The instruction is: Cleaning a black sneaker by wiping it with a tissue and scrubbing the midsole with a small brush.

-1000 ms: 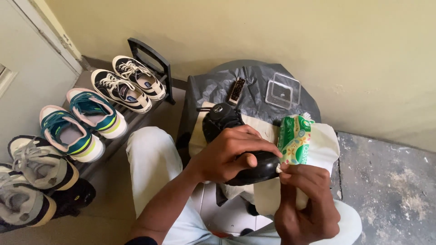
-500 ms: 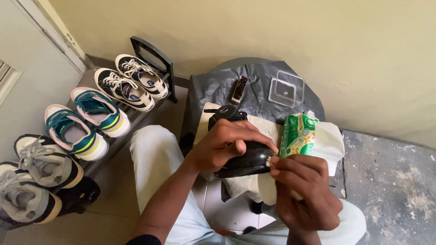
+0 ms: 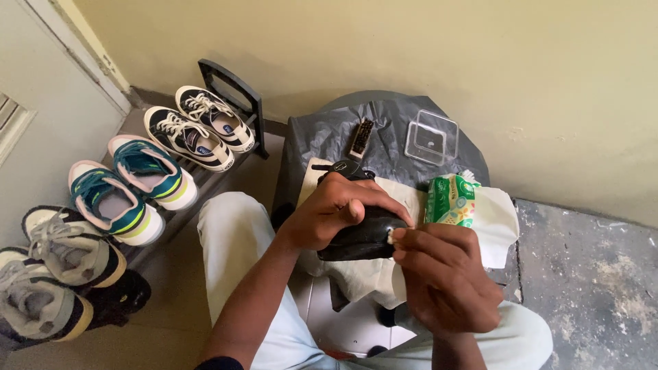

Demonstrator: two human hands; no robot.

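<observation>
The left hand (image 3: 336, 209) clamps the black shoe (image 3: 363, 236), its length running ten to four o'clock, while the right hand (image 3: 445, 274), now lower, pinches a white wipe (image 3: 391, 237) at its toe.

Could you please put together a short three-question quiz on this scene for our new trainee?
1. True or false: the left hand grips the black shoe from above.
2. Which lies nearest the clear plastic box on the grey-covered table? A) the small brush B) the teal sneakers C) the grey sneakers
3. Fill in: the right hand presses a small ____ wad against the shoe, beside the green packet.

Key
1. True.
2. A.
3. White; what it is made of cannot be told.
</observation>
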